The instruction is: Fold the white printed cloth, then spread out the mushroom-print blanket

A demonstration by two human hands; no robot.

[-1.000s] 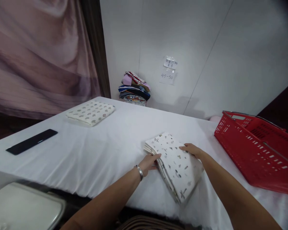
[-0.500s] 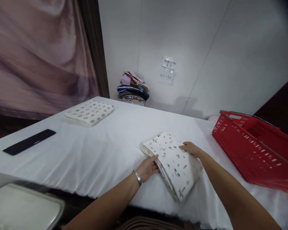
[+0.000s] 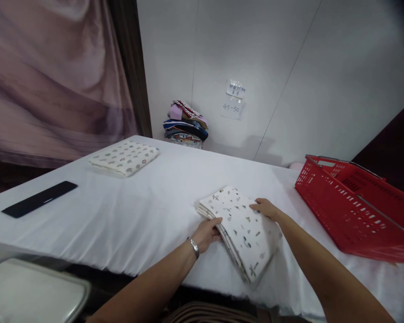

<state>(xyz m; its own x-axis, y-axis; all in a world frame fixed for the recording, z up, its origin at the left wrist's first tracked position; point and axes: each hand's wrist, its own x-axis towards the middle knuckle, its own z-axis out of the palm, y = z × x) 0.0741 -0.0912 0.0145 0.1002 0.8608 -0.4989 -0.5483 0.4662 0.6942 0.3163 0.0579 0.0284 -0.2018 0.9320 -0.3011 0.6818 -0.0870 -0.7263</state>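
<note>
Head view: my left hand (image 3: 205, 234) and right hand (image 3: 268, 209), mostly closed, pinch opposite edges of the folded printed cloth (image 3: 244, 231) on the white tablecloth (image 3: 155, 202). Grip's barely changed this past second; bundle stays folded.

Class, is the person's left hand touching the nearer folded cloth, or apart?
Touching. In the head view, the left hand has its thumb on the edge of the nearer folded cloth.

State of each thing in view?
Near printed cloth: folded
Left hand: gripping that cloth
Right hand: touching that cloth
Far printed cloth: folded, flat
Red shopping basket: upright, open-topped
Textile stack: folded, piled
Paper signs: taped up
White tablecloth: wrinkled
Pink curtain: draped
Dark slab: lying flat
</note>
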